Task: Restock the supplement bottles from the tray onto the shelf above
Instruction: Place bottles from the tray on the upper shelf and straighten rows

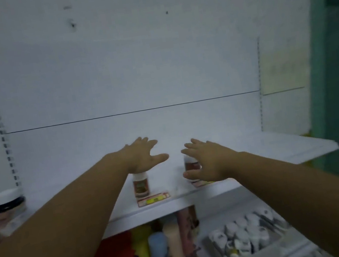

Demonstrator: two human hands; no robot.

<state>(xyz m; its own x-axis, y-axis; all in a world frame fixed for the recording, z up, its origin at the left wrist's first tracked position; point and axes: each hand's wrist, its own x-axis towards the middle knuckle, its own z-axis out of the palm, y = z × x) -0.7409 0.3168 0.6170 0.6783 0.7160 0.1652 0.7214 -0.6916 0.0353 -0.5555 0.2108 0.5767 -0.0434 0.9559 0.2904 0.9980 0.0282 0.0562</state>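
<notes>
Two small supplement bottles with white caps and brown labels stand upright on the white shelf (278, 146). The left bottle (141, 186) is just below my left hand (144, 154), which hovers over its cap with fingers spread, holding nothing. The right bottle (191, 165) is partly hidden behind my right hand (207, 162), whose fingers are apart around it; thumb near its base. A grey tray (261, 251) with several white-capped bottles sits on the lower level at the bottom right.
Price tags (153, 198) lie on the shelf's front edge. White jars with black bands (0, 199) stand at the shelf's left end. Rolled items (173, 245) and red and yellow packages are below the shelf. A green door frame (338, 79) is at right.
</notes>
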